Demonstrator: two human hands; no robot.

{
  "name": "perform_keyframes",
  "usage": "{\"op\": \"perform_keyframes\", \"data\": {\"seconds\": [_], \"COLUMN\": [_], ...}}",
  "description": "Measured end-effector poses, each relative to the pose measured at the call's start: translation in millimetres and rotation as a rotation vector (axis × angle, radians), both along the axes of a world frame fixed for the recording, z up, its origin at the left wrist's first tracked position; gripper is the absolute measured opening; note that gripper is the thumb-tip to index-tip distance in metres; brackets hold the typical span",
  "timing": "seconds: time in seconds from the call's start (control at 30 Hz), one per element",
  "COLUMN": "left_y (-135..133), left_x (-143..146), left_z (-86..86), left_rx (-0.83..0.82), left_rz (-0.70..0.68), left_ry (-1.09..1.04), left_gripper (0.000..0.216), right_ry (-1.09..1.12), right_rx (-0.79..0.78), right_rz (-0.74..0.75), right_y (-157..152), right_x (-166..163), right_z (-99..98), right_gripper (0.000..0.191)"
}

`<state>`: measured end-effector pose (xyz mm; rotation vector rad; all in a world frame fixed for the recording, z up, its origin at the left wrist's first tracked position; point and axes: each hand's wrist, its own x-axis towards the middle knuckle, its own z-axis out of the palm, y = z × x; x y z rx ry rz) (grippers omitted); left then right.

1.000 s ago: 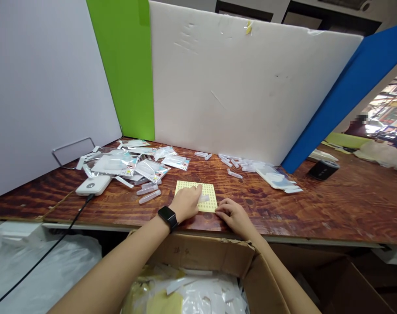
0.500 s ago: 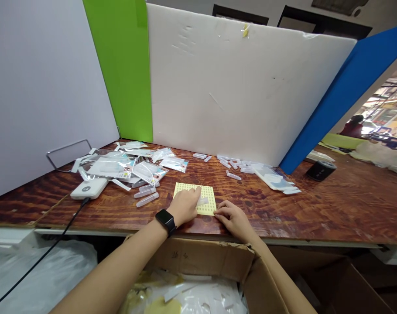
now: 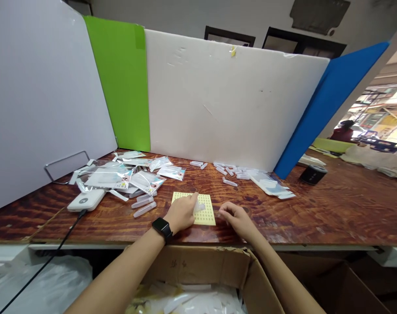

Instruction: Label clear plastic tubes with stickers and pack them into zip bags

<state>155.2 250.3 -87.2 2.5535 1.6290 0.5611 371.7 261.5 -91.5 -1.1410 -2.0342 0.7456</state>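
Note:
A yellow sheet of small dot stickers [image 3: 203, 213] lies flat near the front edge of the wooden table [image 3: 332, 209]. My left hand [image 3: 182, 213], with a black watch [image 3: 162, 227] on the wrist, rests on the sheet and holds a small clear plastic tube [image 3: 199, 206] against it. My right hand [image 3: 236, 218] sits just right of the sheet, fingers curled in a pinch at its right edge. What the pinch holds is too small to make out.
Clear packets [image 3: 120, 174] and loose tubes [image 3: 144, 205] pile at the left beside a white power bank [image 3: 85, 199] with a black cable. More tubes [image 3: 231, 171] and packets [image 3: 272, 185] lie at the back. Foam boards [image 3: 231, 100] wall the table. An open cardboard box [image 3: 201, 279] stands below.
The camera has tilted up, so everything sits lower in view. My right hand has lifted slightly off the sheet's right edge. My left hand has stayed on the sheet with the tube.

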Motion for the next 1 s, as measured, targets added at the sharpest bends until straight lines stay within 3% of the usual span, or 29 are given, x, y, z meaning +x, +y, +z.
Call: {"op": "perform_keyframes", "data": {"seconds": [0.17,0.27,0.33,0.43,0.6,0.73,0.87,1.0], "left_y": [-11,-30,-44,-62,-80,-87,-91,-92], "left_x": [-1,3,5,5,3,4,4,5], "left_z": [22.7,46.6,60.7,73.7,82.7,87.2,88.1,87.4], "left_rx": [0.109,0.187,0.200,0.057,-0.200,0.002,0.250,0.295], "left_rz": [-0.062,-0.187,-0.327,-0.471,-0.591,-0.595,-0.571,-0.543], "left_ry": [-0.186,-0.468,-0.731,-0.988,-1.257,-1.130,-0.965,-0.921], "left_gripper": [0.071,0.066,0.066,0.072,0.079,0.078,0.075,0.076], "right_ry": [0.169,0.252,0.284,0.351,0.351,0.324,0.312,0.365], "right_rx": [0.102,0.224,0.253,0.212,0.178,0.180,0.106,0.119], "right_rz": [-0.047,0.075,0.177,0.265,0.244,0.107,0.095,0.080], "right_y": [-18,-44,-61,-81,-101,-115,-126,-128], "right_x": [-6,-23,-35,-47,-51,-49,-51,-54], "right_z": [74.3,120.5,138.6,145.3,141.2,143.4,141.7,137.0], "right_gripper": [0.027,0.019,0.015,0.015,0.018,0.016,0.017,0.018]}}
